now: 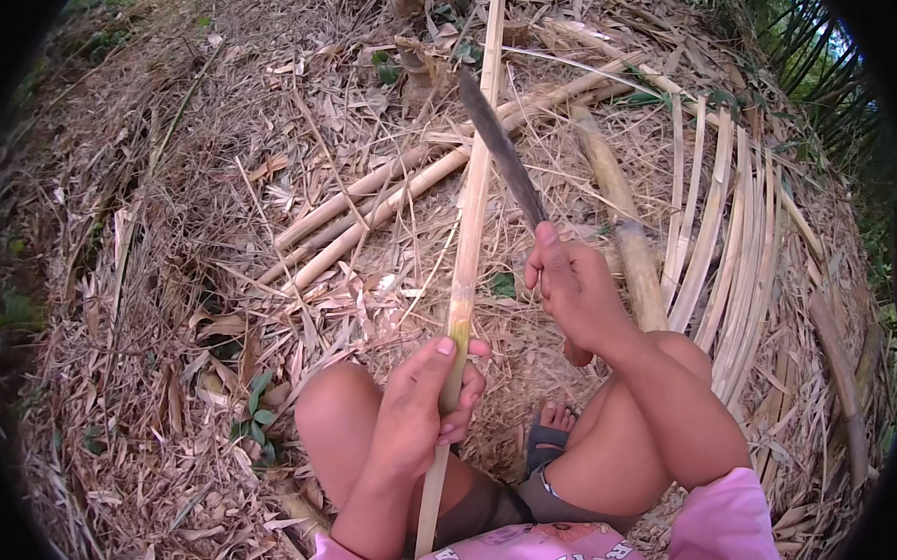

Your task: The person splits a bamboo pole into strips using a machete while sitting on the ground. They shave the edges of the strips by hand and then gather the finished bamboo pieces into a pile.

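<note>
Strip [471, 219] gripped in left hand [418, 389], extending beyond and behind it, knife [510, 165] clasped in right hand [581, 286]

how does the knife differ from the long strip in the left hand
The knife has a dark blade, while the strip is mostly pale tan, with a yellow-green stretch by the left hand. The strip looks much longer than the knife. The knife's tip leans left; the strip's far end leans right. Both are narrow and hand-held, the knife in the right hand.
</note>
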The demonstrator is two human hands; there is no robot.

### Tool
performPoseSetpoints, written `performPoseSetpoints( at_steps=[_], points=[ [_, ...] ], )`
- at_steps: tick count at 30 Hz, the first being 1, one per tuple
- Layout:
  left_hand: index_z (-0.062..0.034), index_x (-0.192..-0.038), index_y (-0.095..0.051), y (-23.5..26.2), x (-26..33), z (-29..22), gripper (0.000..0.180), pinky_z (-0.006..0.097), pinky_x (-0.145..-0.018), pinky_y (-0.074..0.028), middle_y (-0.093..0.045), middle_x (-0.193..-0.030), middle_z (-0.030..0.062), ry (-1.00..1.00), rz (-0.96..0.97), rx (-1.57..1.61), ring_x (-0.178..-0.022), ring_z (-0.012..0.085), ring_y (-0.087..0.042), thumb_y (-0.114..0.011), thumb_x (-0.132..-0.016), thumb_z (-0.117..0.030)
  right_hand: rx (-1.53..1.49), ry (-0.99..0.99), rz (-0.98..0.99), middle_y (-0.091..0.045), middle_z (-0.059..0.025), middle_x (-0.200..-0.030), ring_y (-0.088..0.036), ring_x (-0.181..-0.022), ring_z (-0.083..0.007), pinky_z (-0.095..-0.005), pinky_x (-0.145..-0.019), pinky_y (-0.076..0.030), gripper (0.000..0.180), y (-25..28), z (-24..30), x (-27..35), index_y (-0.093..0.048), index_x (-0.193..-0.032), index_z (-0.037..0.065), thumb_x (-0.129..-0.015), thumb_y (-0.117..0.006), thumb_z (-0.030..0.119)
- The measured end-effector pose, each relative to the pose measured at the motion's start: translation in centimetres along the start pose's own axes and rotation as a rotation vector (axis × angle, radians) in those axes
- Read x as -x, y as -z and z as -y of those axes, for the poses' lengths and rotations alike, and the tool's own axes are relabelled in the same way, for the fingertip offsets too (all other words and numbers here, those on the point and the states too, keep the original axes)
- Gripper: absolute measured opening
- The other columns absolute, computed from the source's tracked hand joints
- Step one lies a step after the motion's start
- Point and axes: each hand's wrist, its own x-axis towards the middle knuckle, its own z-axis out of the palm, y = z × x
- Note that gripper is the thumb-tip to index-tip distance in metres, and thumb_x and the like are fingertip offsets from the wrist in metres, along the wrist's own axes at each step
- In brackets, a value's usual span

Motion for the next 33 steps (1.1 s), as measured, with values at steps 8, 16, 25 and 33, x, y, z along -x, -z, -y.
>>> performPoseSetpoints(
  at_steps=[8,16,25,33],
  points=[
    [0.0007,-0.115,-0.051,-0.2,0.2,-0.3,0.035,0.019,-0.036,-0.026,-0.05,-0.068,0.0051,-0.072,-0.049,0.005,-0.04,0.005,-0.029,-0.036,-0.104,-0.028,0.145,0.34,0.072,-0.046,-0.0132,-0.049,-0.051,-0.047,-0.022,-0.0377,-0.05,-0.041,0.058,-1.7,1.0,0.6,-0.067,-0.083,-0.003,-0.097,-0.048,0.05],
    [-0.0054,-0.089,-0.051,0.0,-0.3,-0.5,0.038,0.021,-0.031,-0.027,-0.045,-0.057,0.0025,0.039,-0.079,-0.046,-0.036,0.0056,-0.032,-0.04,-0.103,-0.039,0.148,0.268,0.077,-0.047,-0.0154,-0.05,-0.046,-0.045,-0.0266,-0.0391,-0.049,-0.04,0.056,-1.2,0.8,0.5,-0.062,-0.074,-0.002,-0.097,-0.05,0.047],
    [-0.0058,-0.09,-0.057,0.7,0.0,-0.6,0.039,0.022,-0.032,-0.03,-0.05,-0.054,0.0011,0.066,-0.046,-0.051,-0.035,0.0073,-0.036,-0.047,-0.101,-0.042,0.114,0.367,0.076,-0.051,-0.0201,-0.055,-0.052,-0.049,-0.0303,-0.0401,-0.05,-0.041,0.051,-1.4,1.6,0.9,-0.06,-0.073,-0.003,-0.096,-0.052,0.042],
    [0.0004,-0.136,-0.044,-0.1,-0.3,-1.4,0.044,0.019,-0.037,-0.039,-0.066,-0.088,0.0161,-0.036,0.041,0.022,-0.042,0.009,-0.047,-0.04,-0.103,-0.029,0.178,0.382,0.102,-0.054,-0.0201,-0.056,-0.058,-0.054,-0.0365,-0.042,-0.051,-0.043,0.051,-1.6,1.7,1.2,-0.06,-0.072,0.0,-0.095,-0.053,0.045]
  ],
)
